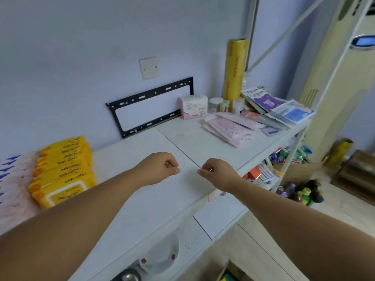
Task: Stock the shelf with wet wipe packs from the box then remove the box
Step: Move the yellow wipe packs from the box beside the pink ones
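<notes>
Along the far right corner of the shelf (142,199), a tall yellow film roll (235,69) is standing against the wall. A pink tissue box (192,106), small jars and a pile of flat pink packets (229,128) are crowding the board in front of it. A black bracket (150,94) is sitting on the wall above the back edge.

At the left end, yellow wipe packs (63,169) are lying stacked in a row, touching paler pink packs (14,179) further left. Between those stacks and the clutter, the middle of the shelf is lying bare out to its front edge.

The left hand (160,169) and the right hand (217,173) are hovering over that bare stretch, near each other but apart. Both are curling into loose fists with nothing visible in them. A cardboard box (225,270) corner is showing low down, in front of the shelf.
</notes>
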Tool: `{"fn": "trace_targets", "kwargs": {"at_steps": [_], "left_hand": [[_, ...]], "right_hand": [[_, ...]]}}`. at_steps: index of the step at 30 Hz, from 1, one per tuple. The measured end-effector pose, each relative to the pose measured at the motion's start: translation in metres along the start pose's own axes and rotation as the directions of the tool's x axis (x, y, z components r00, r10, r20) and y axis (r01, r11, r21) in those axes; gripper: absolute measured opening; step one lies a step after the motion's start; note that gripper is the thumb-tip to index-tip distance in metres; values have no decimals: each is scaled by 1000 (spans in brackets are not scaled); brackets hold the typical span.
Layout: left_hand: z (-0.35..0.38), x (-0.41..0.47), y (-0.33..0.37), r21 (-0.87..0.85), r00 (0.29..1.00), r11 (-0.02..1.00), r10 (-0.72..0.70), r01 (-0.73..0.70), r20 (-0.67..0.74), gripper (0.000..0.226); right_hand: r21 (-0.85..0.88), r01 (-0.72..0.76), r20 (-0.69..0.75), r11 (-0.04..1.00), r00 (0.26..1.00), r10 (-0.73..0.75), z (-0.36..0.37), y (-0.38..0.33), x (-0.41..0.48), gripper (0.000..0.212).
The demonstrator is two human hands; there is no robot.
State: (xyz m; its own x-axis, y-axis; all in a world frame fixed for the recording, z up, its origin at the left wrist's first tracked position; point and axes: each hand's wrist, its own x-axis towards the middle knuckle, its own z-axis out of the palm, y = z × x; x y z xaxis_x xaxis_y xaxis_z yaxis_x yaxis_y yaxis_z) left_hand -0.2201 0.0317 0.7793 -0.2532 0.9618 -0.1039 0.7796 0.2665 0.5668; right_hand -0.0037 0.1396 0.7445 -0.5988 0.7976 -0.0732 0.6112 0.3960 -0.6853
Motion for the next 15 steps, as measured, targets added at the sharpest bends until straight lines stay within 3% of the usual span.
{"fn": "trace_targets", "kwargs": {"at_steps": [8, 15], "left_hand": [[98, 21, 104, 13, 988, 998, 62, -65, 139, 14], [193, 9, 138, 49, 953, 997, 33, -51, 303, 12]], "right_hand": [[23, -123, -57, 992, 991, 124, -72, 113, -54, 25], [23, -241, -21, 970, 970, 241, -73, 199, -109, 22]]}}
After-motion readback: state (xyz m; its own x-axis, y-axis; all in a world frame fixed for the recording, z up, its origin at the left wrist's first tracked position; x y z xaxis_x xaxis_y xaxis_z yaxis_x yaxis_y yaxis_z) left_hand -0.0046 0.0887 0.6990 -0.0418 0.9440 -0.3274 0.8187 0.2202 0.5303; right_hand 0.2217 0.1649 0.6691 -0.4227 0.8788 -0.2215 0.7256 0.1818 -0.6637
